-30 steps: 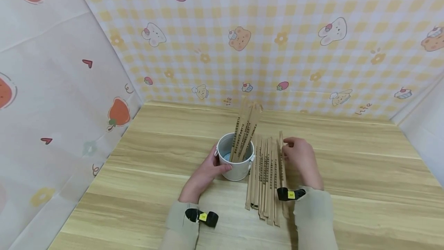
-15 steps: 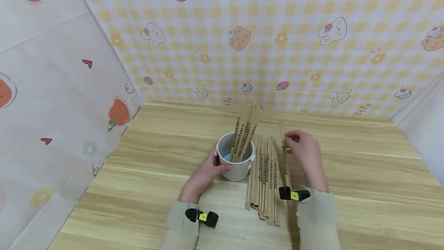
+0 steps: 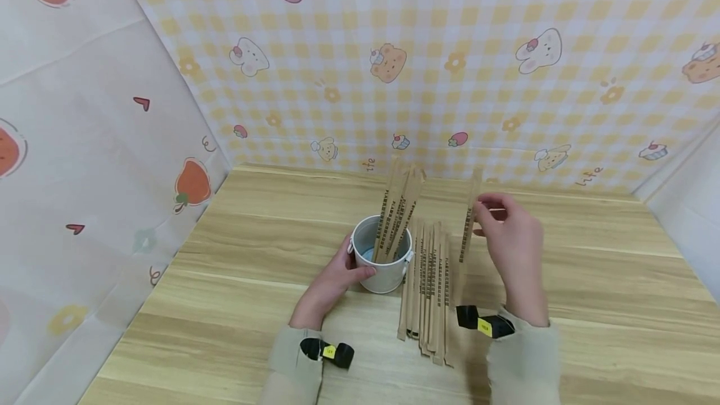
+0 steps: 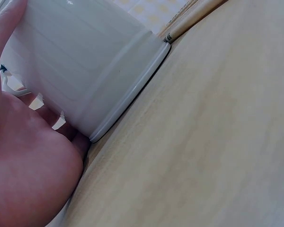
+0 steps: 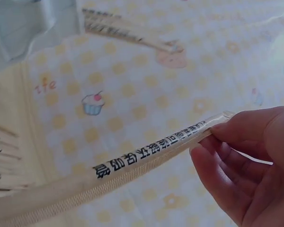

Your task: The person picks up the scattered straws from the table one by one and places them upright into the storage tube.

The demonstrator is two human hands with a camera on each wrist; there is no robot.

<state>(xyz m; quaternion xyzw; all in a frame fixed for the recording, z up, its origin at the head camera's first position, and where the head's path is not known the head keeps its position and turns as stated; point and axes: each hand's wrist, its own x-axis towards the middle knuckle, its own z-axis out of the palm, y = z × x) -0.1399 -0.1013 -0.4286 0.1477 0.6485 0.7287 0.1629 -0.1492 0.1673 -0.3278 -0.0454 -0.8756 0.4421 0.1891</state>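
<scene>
My pinched right grip (image 3: 509,230) has raised a paper-wrapped straw (image 3: 466,233) right of centre, clear of the other straws (image 3: 430,292); my left grip (image 3: 336,277) curls round the white bucket (image 3: 385,279).

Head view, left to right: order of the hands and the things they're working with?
Left hand, white bucket, wrapped straws lying on the table, single held straw, right hand.

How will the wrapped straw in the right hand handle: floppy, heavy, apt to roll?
Probably fairly stiff: the wrapped straw runs nearly straight though the right hand pinches it toward its upper end. Likely light, being so slim. The wrapper's flat ridged edge would probably hinder rolling if set down.
</scene>
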